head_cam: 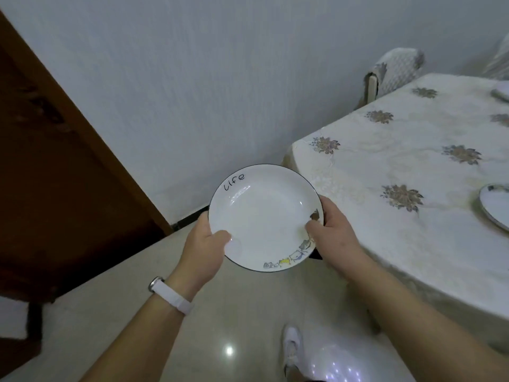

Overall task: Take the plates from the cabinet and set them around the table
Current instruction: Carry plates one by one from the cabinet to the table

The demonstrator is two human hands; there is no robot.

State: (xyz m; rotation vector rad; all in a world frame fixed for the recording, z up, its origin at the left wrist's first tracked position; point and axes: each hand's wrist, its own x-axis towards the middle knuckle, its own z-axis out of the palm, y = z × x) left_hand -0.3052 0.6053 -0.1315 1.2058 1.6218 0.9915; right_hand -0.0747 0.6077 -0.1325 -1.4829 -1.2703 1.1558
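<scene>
Head view showed both hands, left and right, clamped on a white plate. It hung off the table's near corner. Another plate lay by the right edge.

White plate, dark-rimmed, lettered "Life" at its far edge with small cartoon figures along the near rim; held level, face up, above the floor just off the worktop corner. Second plate lies flat on the worktop, partly cut off at the frame's right edge.
</scene>
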